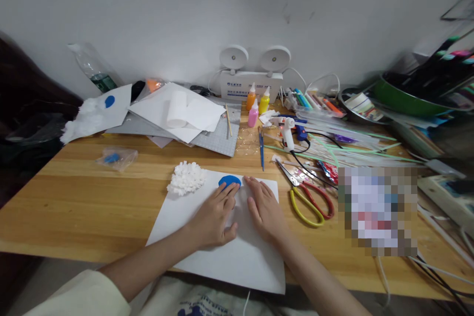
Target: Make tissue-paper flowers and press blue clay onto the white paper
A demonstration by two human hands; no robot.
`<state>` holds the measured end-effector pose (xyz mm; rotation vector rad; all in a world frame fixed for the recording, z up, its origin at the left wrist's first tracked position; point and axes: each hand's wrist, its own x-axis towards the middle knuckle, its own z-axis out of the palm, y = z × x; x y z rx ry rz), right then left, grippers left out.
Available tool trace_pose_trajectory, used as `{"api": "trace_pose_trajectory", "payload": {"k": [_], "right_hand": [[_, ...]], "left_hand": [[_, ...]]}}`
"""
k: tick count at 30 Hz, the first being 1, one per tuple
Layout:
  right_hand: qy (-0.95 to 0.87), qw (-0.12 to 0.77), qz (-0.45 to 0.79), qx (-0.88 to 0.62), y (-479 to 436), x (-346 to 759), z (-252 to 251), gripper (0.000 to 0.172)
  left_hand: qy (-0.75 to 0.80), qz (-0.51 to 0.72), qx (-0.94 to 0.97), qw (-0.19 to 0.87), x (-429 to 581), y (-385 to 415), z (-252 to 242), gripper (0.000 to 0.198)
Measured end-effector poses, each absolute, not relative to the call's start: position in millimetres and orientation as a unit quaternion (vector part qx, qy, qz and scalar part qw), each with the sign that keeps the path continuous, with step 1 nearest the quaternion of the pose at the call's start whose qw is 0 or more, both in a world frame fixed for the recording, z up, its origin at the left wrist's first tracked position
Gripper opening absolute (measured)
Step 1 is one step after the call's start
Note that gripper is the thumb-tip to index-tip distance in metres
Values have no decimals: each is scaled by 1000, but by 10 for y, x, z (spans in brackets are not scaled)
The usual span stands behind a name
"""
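Note:
A sheet of white paper (255, 271) lies on the wooden table in front of me. Near its top edge is a flat blue oval (229, 179), of clay or paper, I cannot tell which. My left hand (218, 212) is open, its fingertips resting on the oval's lower part and hiding some of it. Just to the right, my right hand (264, 210) lies open on the paper, fingers stretched toward its top edge, apart from the oval. A ruffled white tuft (186, 177) covers the sheet's upper left corner. Neither hand grips anything.
Scissors (307, 197) lie right of the paper, with a glue gun (287, 133) and its cord behind. Paint bottles (253, 114) stand by a white emergency lamp (252, 84). Leftward are a small bag (118, 158) and another decorated sheet (120, 113).

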<state>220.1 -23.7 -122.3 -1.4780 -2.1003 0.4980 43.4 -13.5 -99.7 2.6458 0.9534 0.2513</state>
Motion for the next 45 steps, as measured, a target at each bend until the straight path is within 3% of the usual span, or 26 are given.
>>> {"api": "trace_pose_trajectory", "payload": {"k": [12, 17, 24, 31, 39, 42, 45], "right_hand": [[-774, 257, 183, -549, -241, 2192, -1208, 42], [-774, 258, 182, -549, -240, 2196, -1207, 42], [-774, 262, 183, -546, -231, 2192, -1202, 43], [-774, 268, 181, -545, -234, 2195, -1200, 42], [-772, 260, 186, -549, -241, 2202, -1200, 42], [-772, 262, 184, -549, -238, 2199, -1201, 42], [-771, 270, 182, -547, -233, 2195, -1194, 42]], "left_hand": [[361, 160, 893, 216, 381, -110, -995, 43], [349, 136, 905, 204, 415, -59, -993, 50], [328, 108, 922, 174, 472, -106, -957, 28], [325, 107, 919, 197, 482, -151, -952, 35], [345, 95, 909, 212, 338, 13, -915, 64], [310, 84, 925, 202, 326, 16, -912, 58], [292, 87, 932, 197, 325, -17, -920, 40]]}}
